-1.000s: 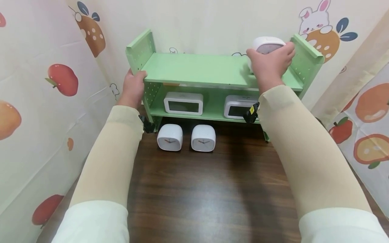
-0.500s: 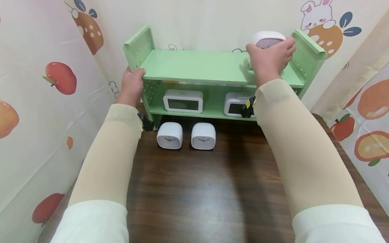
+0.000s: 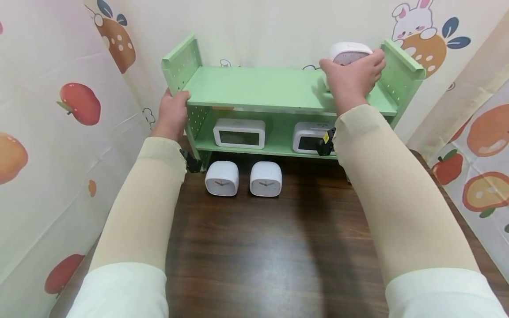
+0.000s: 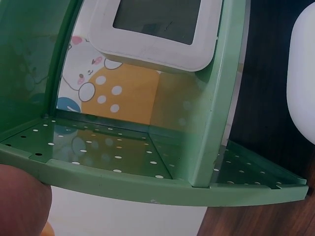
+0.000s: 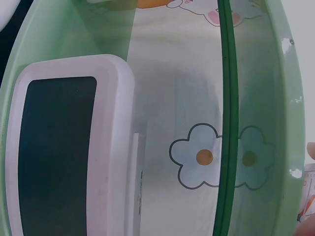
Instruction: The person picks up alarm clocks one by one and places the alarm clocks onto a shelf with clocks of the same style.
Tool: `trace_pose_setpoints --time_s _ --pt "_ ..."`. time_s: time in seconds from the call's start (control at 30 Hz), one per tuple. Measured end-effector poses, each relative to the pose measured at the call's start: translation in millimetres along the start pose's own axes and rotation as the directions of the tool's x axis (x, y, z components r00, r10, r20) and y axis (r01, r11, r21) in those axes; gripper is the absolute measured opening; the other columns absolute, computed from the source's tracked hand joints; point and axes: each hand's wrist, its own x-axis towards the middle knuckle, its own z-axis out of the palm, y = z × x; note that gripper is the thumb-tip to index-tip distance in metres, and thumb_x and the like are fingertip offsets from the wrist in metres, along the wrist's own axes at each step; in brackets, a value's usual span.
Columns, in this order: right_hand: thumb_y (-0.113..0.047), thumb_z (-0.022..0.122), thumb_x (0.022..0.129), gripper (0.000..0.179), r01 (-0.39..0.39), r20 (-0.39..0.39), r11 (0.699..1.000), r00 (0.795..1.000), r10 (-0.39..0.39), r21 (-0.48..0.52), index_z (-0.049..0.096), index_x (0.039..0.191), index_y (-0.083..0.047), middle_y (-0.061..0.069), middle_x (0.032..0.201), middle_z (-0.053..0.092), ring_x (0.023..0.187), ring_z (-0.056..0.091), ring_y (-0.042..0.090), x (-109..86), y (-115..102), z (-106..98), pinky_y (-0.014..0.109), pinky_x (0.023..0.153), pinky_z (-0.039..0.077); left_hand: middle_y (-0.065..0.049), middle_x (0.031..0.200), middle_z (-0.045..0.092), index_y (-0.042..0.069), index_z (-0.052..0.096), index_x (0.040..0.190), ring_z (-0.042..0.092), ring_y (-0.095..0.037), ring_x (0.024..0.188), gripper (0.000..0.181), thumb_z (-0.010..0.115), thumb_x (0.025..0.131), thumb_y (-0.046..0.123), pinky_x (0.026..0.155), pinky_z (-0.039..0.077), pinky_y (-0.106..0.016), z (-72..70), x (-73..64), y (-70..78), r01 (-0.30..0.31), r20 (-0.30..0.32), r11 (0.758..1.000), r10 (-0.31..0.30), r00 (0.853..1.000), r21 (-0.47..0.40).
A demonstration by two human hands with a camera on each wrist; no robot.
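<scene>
Lower green shelf (image 3: 279, 137): 2 clocks (image 3: 239, 138)

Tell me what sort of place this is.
Perhaps a small indoor nook, possibly a child's room or a staged set: curtains printed with fruit and a rabbit surround a green shelf, with two clocks on the dark wood-grain surface below.
</scene>
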Motion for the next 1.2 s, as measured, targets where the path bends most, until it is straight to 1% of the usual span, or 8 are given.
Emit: trace_pose_setpoints --time_s 0.17,0.33,0.47,0.67,0.77,0.9,1.1,1.2 --pt "-0.061 0.090 0.069 0.130 0.007 0.017 1.000 1.000 -0.007 -0.010 0.005 0.163 -0.032 -0.013 0.166 0.011 0.148 0.017 0.007 -4.7 -2.7 -5.2 0.021 0.115 0.026 0.005 0.157 0.041 0.032 0.036 0.158 0.035 -0.016 0.142 0.051 0.045 0.107 0.029 0.121 0.023 -0.043 -0.3 3.9 -2.6 -0.011 -0.003 1.000 0.011 1.000 -0.023" --pt "-0.067 0.084 0.072 0.129 0.064 0.036 0.997 0.997 -0.062 -0.036 0.000 0.164 -0.033 -0.016 0.167 0.004 0.147 0.016 0.005 -11.4 -9.9 -14.0 0.018 0.115 0.021 0.005 0.156 0.041 0.033 0.036 0.157 0.036 -0.016 0.142 0.051 0.046 0.107 0.030 0.121 0.023 -0.042 -2.3 5.6 -3.7 -0.016 -0.011 1.000 0.015 1.000 -0.027" --pt "-0.061 0.083 0.077 0.119 0.136 0.031 0.990 0.990 -0.136 -0.020 0.005 0.163 -0.032 -0.017 0.166 0.006 0.145 0.017 0.002 -16.4 -15.5 -25.2 0.015 0.112 0.022 0.006 0.157 0.041 0.033 0.036 0.158 0.035 -0.016 0.142 0.051 0.045 0.108 0.031 0.122 0.022 -0.043 -3.3 4.7 -3.3 -0.016 -0.011 1.000 0.015 1.000 -0.017" --pt "-0.048 0.075 0.088 0.095 0.230 -0.001 0.973 0.973 -0.230 -0.002 0.015 0.158 -0.030 -0.019 0.157 0.018 0.137 0.021 -0.005 -19.8 -23.9 -49.2 0.009 0.106 0.023 0.005 0.157 0.041 0.033 0.036 0.157 0.036 -0.017 0.142 0.051 0.046 0.107 0.030 0.121 0.023 -0.045 -1.3 1.7 -1.3 -0.012 0.009 1.000 0.012 1.000 -0.025" --pt "-0.041 0.070 0.093 0.078 0.275 0.014 0.961 0.961 -0.275 -0.016 0.021 0.152 -0.030 -0.020 0.142 0.025 0.130 0.023 -0.006 -12.5 -26.0 -62.2 0.012 0.103 0.027 0.005 0.155 0.042 0.032 0.037 0.157 0.037 -0.017 0.141 0.051 0.046 0.107 0.029 0.121 0.024 -0.045 -0.4 0.0 -0.5 -0.012 0.016 0.999 0.013 1.000 -0.031" --pt "-0.032 0.064 0.097 0.056 0.317 0.084 0.946 0.947 -0.311 -0.063 0.033 0.142 -0.032 -0.019 0.131 0.030 0.120 0.027 -0.006 -3.3 -30.0 -82.3 0.017 0.101 0.029 0.003 0.154 0.043 0.031 0.038 0.156 0.038 -0.018 0.140 0.051 0.047 0.106 0.027 0.120 0.026 -0.044 -0.7 0.2 -1.4 -0.024 0.018 0.999 0.024 1.000 -0.038" --pt "-0.024 0.064 0.096 0.049 0.408 0.164 0.899 0.909 -0.383 -0.161 0.046 0.140 -0.033 -0.021 0.133 0.040 0.118 0.033 -0.006 6.1 -37.7 -115.9 0.020 0.107 0.030 0.002 0.154 0.043 0.028 0.038 0.157 0.039 -0.017 0.138 0.052 0.050 0.106 0.028 0.120 0.027 -0.041 -4.3 -2.6 -2.9 -0.029 0.000 0.999 0.029 1.000 -0.024" --pt "-0.025 0.062 0.096 0.053 0.419 0.195 0.875 0.905 -0.379 -0.244 0.045 0.146 -0.033 -0.021 0.136 0.040 0.119 0.033 -0.004 16.8 -29.0 -132.0 0.024 0.111 0.030 -0.001 0.153 0.045 0.023 0.041 0.156 0.041 -0.017 0.137 0.052 0.053 0.106 0.032 0.119 0.029 -0.039 -9.1 -7.6 -4.0 -0.054 -0.006 0.999 0.054 0.999 -0.005"
